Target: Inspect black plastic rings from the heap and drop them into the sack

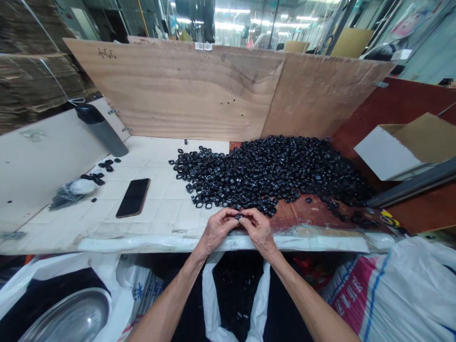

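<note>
My left hand (218, 229) and my right hand (259, 230) meet at the front edge of the bench. Between their fingertips they pinch one small black ring-shaped part (238, 216); its details are too small to make out. Just beyond them spreads a large pile of similar black ring-shaped parts (285, 166), higher toward the right. Below my hands, an open white sack (210, 299) stands under the bench edge, with many black parts inside it.
A phone (133, 198) lies on the left of the bench. Behind it lean a grey bottle (103, 133) and a plastic bag (73, 192) near loose black pieces. An open cardboard box (395, 147) sits at right. Wooden boards (185, 90) wall the back. A filled sack (409, 289) stands lower right.
</note>
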`<state>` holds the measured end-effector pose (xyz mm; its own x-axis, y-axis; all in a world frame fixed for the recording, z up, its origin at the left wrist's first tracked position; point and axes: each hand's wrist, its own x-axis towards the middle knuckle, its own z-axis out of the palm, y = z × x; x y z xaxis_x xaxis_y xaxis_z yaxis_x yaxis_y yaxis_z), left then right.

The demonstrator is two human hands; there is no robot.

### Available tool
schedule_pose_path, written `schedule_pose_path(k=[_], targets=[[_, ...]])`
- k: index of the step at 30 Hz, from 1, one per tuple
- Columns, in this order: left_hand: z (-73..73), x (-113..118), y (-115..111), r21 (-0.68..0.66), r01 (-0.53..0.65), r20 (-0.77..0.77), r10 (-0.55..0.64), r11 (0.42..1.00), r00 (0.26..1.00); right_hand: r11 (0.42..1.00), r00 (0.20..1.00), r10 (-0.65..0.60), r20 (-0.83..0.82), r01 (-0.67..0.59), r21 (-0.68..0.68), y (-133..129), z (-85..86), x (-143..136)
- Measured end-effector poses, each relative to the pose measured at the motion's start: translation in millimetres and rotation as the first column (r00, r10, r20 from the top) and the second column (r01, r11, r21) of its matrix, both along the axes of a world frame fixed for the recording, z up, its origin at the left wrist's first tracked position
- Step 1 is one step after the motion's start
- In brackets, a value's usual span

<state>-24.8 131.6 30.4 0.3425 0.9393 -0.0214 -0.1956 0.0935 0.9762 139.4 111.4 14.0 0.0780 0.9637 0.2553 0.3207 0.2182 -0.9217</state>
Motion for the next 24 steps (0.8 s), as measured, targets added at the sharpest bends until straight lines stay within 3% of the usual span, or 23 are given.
schedule_pose_path(k=[7, 15, 20, 24], targets=[[-1.7, -0.4, -0.3, 0.103, -0.020, -0.045, 0.025, 0.994, 0.999, 0.998, 1.000, 0.003, 0.002, -0.003, -0.060, 1.8, -3.7, 0.4], [3.5, 1.1, -1.9, 0.097, -0.007, -0.037, 0.011, 0.995, 0.999, 0.999, 0.995, -0.017, 0.096, 0.013, 0.047, -1.6, 4.2, -0.6], [4.8, 1.3, -3.3, 0.066, 0.006, -0.040, -0.003, 0.998, 0.999, 0.996, 0.991, 0.045, 0.124, -0.054, 0.073, -5.4, 13.6, 0.6], [1.9, 0.8, -4.2, 0.137, -0.016, -0.083, 0.027, 0.990, 0.996, 0.999, 0.983, -0.024, 0.185, 0.014, 0.052, -4.2, 8.5, 0.0]])
